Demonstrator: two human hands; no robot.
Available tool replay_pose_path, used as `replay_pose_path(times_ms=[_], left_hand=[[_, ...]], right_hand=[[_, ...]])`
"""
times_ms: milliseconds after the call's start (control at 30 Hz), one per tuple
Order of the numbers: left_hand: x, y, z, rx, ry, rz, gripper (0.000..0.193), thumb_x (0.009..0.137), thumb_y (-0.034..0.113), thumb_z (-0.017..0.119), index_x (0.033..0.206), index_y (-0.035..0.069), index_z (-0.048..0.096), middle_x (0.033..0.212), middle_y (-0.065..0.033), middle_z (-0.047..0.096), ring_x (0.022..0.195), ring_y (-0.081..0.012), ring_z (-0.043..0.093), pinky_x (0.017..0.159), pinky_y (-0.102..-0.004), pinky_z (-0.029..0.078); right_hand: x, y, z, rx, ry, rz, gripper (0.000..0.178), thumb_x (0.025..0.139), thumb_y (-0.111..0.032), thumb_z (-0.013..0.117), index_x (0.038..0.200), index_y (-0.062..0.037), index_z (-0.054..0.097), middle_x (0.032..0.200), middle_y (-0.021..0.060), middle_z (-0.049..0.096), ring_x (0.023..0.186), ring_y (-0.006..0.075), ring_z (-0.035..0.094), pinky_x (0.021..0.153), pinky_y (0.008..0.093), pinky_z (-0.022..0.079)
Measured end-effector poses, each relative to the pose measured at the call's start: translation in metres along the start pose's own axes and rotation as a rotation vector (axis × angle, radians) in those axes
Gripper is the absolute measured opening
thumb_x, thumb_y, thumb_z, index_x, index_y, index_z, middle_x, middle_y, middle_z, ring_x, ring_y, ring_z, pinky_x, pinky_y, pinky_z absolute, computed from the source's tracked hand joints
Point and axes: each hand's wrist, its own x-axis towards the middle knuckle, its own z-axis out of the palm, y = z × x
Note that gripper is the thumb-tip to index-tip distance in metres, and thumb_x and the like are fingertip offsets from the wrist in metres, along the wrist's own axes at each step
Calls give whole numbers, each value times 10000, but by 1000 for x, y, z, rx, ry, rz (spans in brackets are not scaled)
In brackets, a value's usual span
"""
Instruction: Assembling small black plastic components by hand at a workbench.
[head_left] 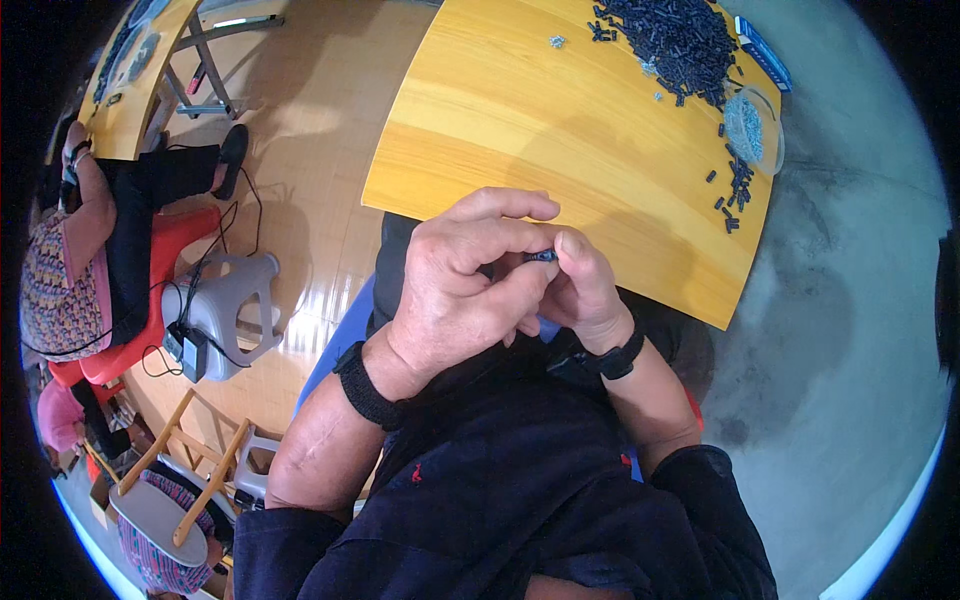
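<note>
Over the near edge of the yellow wooden table (480,140), my two hands meet around one small black plastic part (541,256). The index finger and thumb of my left hand (455,270) pinch it from the left. My right hand (588,285) closes on it from the other side, its thumb against the part's end. Most of the part is hidden by fingers. A large heap of similar black parts (675,45) lies at the table's far right, with loose ones (740,185) along the right edge. A clear plastic tub (775,150) of small silvery screws stands among them.
A blue box (763,52) lies at the table's right edge. Small silvery pieces (557,41) lie left of the heap. On the left, a person (70,270) sits on a red chair (150,310) at another table, near a grey stool (235,310) with cables.
</note>
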Motion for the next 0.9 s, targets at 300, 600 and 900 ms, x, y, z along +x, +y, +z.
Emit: replay_pose_path(times_ms=[300,600,900], left_hand=[[-2,-2,3,-20,18,-10,120,763,-18,649,879,-25,680,1082,-175,664,693,-133,683,587,-235,534],[-1,0,6,22,55,-64,99,755,-12,644,849,-27,671,1013,-150,687,593,-124,659,547,-241,524],[-2,-1,9,75,115,-86,115,767,-10,641,874,-34,678,1013,-151,683,594,-138,670,547,-252,533]], right_hand=[[4,6,12,92,64,14,571,929,-536,473,694,-15,502,560,62,455,417,185,493,414,365,520],[5,9,14,132,86,49,553,935,-529,415,708,-33,501,562,66,458,423,193,498,421,375,531],[4,11,10,260,97,66,551,975,-510,347,947,8,533,704,120,551,528,232,579,468,410,566]])
